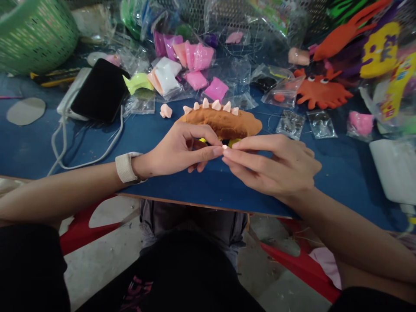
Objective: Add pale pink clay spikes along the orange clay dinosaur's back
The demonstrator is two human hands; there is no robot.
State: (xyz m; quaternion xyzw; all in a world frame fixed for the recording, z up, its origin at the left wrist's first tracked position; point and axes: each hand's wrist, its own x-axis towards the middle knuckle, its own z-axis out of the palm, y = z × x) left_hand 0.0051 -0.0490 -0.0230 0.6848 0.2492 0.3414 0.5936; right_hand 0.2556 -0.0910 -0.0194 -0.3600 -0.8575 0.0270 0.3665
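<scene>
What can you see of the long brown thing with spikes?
The long brown thing looks like soft, dull clay: a rounded log, creased in the middle, with a blunt right end. Six pale spikes stand in a row along its far side. It lies sideways on the blue table, and yellow bits show at its near side. The left hand hides part of it, so I can't tell whether they touch.

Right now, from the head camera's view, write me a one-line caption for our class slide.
Two hands pinch a tiny pale piece beside a brown clay form topped with pale spikes.
</scene>
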